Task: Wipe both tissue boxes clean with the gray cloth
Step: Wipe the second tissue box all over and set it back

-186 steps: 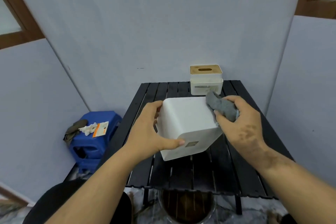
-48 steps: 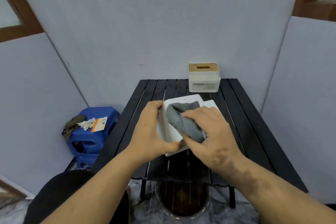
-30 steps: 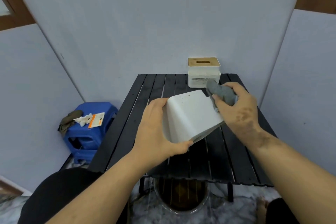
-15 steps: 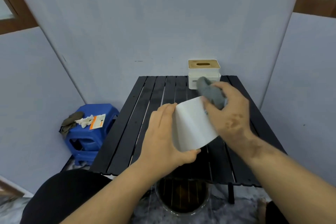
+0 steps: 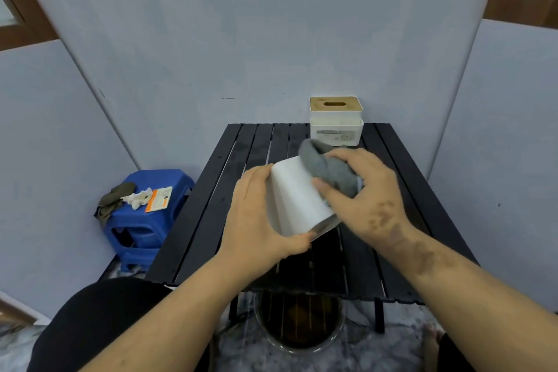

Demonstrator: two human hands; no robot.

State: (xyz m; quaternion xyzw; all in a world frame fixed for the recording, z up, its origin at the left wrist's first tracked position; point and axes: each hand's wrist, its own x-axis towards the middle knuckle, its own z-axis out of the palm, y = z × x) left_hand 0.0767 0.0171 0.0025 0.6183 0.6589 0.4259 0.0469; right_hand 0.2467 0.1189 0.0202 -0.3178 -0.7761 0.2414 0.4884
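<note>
A plain white tissue box (image 5: 294, 199) is held tilted above the middle of the black slatted table (image 5: 208, 208). My left hand (image 5: 256, 214) grips its left side and lower edge. My right hand (image 5: 367, 190) holds the bunched gray cloth (image 5: 324, 167) and presses it on the box's upper right side. A second tissue box (image 5: 336, 121), white with a wooden slotted lid, stands upright at the table's far edge, untouched.
A blue plastic stool (image 5: 145, 214) stands left of the table with a dark rag, white bits and an orange-white card on it. A round dark bin (image 5: 297, 323) sits under the table's near edge. Gray wall panels close in behind and on both sides.
The white box has been turned in my left hand, showing a different face. My right hand has slid the cloth along its upper right side. The far box has stayed put.
</note>
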